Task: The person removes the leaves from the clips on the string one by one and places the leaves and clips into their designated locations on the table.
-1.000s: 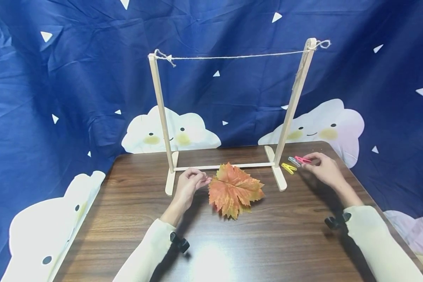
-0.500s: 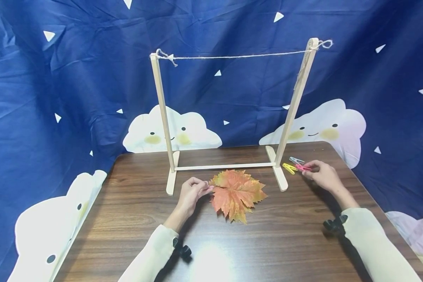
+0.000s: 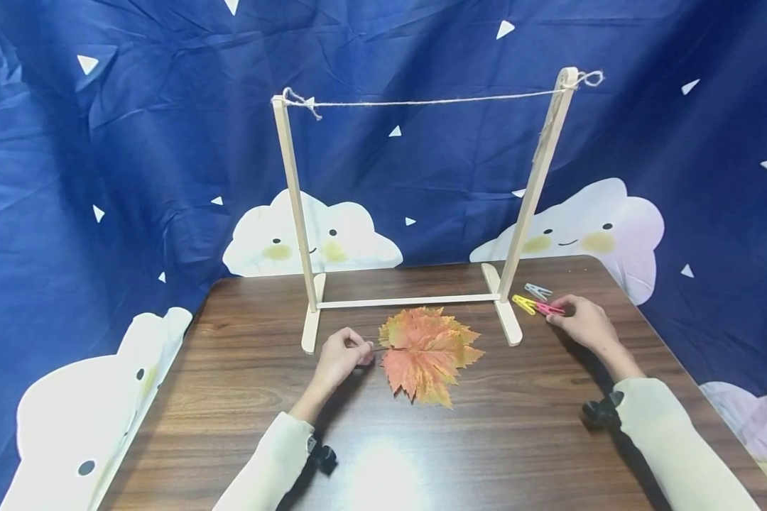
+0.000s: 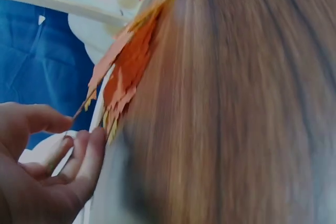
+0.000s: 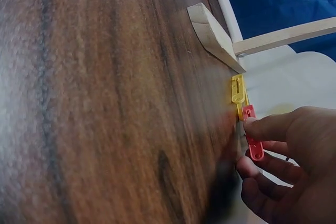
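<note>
My left hand (image 3: 341, 360) pinches the thin stem of an orange-and-yellow maple leaf (image 3: 428, 355) near the middle of the table. In the left wrist view the leaf (image 4: 131, 66) shows two layers, one above the other, tilted over the wood. On the right, my right hand (image 3: 589, 323) holds a pink clothespin (image 3: 548, 309) between thumb and fingers. Its tip overlaps a yellow clothespin (image 3: 524, 304) lying on the table, seen end to end in the right wrist view. A grey-blue clothespin (image 3: 537, 291) lies just behind these two.
A wooden frame (image 3: 530, 191) stands at the back of the brown table (image 3: 460, 454), with a string (image 3: 422, 103) tied between its two post tops. Its right foot (image 3: 508, 323) is close beside the clothespins. A blue cloth (image 3: 383, 42) with clouds hangs behind.
My right hand has brought the pink clothespin toward me from beside the grey-blue one to the yellow one. My left hand and the leaf have shifted slightly nearer to me.
</note>
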Tool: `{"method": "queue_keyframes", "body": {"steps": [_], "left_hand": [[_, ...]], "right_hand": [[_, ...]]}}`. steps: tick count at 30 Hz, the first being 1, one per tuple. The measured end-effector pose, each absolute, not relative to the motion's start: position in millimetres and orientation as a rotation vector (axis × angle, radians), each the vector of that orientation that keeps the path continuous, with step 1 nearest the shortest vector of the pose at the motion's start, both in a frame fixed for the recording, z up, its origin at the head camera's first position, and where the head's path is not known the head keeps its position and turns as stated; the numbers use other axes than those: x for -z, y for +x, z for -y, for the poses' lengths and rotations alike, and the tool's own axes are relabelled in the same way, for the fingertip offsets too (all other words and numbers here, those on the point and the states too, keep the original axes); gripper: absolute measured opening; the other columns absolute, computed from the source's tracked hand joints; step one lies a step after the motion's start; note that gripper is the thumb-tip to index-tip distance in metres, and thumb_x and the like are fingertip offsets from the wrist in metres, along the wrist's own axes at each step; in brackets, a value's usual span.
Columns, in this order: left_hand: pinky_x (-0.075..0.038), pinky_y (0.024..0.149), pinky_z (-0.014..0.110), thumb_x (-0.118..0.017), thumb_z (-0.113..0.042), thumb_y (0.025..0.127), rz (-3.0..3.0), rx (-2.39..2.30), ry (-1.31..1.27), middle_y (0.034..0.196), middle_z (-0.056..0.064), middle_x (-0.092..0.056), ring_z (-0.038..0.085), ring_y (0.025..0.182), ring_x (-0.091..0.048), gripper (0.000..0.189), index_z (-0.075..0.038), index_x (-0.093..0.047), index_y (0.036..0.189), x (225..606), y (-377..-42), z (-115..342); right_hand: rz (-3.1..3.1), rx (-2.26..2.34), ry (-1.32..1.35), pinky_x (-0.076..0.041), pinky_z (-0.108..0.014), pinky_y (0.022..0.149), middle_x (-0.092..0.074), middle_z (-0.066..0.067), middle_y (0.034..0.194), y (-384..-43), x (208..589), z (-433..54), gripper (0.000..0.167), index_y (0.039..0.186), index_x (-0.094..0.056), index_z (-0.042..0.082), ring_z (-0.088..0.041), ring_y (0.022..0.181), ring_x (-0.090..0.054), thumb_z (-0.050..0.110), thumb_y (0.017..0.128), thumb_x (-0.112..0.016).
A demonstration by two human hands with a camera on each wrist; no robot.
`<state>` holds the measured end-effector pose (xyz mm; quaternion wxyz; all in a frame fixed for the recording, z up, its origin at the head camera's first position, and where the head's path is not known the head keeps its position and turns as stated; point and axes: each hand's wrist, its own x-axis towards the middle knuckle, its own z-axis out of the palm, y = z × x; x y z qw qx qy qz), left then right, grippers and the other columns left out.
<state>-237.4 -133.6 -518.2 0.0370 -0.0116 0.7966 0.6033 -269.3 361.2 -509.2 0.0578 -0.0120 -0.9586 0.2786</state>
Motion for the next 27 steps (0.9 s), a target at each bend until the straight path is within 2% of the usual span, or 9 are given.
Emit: {"method": "queue_keyframes", "body": {"steps": [3,7,10,16,20,24,27], "left_hand": [[-0.062,0.063,0.030,-0.077,-0.011,0.089,-2.650,-1.589,0.031,0.073,0.006,-0.075,0.016,0.061,-0.074,0.010,-0.007,-0.068,0.085,518,-237,139],[-0.054,0.067,0.027,-0.074,-0.012,0.085,-2.804,-1.333,0.133,0.062,-0.003,-0.068,0.010,0.054,-0.065,0.001,-0.011,-0.074,0.086,517,-237,144],[-0.050,0.070,0.028,-0.073,-0.011,0.084,-2.844,-1.230,0.212,0.062,-0.004,-0.067,0.007,0.052,-0.061,0.005,-0.014,-0.076,0.086,516,-236,146],[-0.051,0.071,0.028,-0.076,-0.006,0.084,-2.922,-1.109,0.354,0.080,-0.002,-0.067,0.006,0.062,-0.058,0.008,-0.014,-0.077,0.082,519,-236,147],[-0.050,0.073,0.029,-0.076,-0.007,0.083,-2.945,-1.110,0.345,0.081,-0.001,-0.065,0.007,0.069,-0.055,0.007,-0.014,-0.078,0.082,519,-236,148],[-0.052,0.076,0.031,-0.073,-0.006,0.084,-2.946,-1.163,0.317,0.077,-0.001,-0.065,0.007,0.064,-0.059,0.008,-0.012,-0.077,0.083,515,-239,150],[-0.053,0.077,0.033,-0.070,-0.004,0.084,-2.981,-1.178,0.315,0.076,0.000,-0.068,0.010,0.066,-0.062,0.010,-0.012,-0.076,0.083,510,-243,154]], "right_hand": [[2.913,-0.840,-0.034,-0.047,-0.070,0.093,-0.068,-0.036,0.122,-269,510,-362,0.041,0.124,-0.068,-0.006,-0.058,0.115,-0.062,0.022,0.095,-0.078],[2.915,-0.848,-0.025,-0.048,-0.070,0.094,-0.069,-0.036,0.120,-271,512,-363,0.042,0.124,-0.068,-0.008,-0.057,0.114,-0.063,0.022,0.096,-0.077],[2.913,-0.847,-0.020,-0.048,-0.069,0.093,-0.069,-0.036,0.118,-272,515,-364,0.042,0.123,-0.067,-0.008,-0.056,0.112,-0.064,0.022,0.096,-0.077],[2.911,-0.831,-0.032,-0.049,-0.069,0.092,-0.069,-0.036,0.119,-273,518,-364,0.046,0.124,-0.067,-0.008,-0.055,0.111,-0.064,0.027,0.096,-0.077],[2.914,-0.832,-0.036,-0.049,-0.069,0.093,-0.068,-0.037,0.120,-273,518,-363,0.049,0.124,-0.067,-0.009,-0.055,0.111,-0.063,0.030,0.097,-0.078],[2.915,-0.830,-0.039,-0.048,-0.070,0.095,-0.067,-0.038,0.121,-273,519,-363,0.049,0.124,-0.067,-0.010,-0.057,0.114,-0.062,0.030,0.097,-0.077],[2.903,-0.833,-0.034,-0.047,-0.070,0.096,-0.068,-0.037,0.121,-273,519,-363,0.048,0.123,-0.067,-0.010,-0.057,0.115,-0.062,0.030,0.098,-0.075]]}}
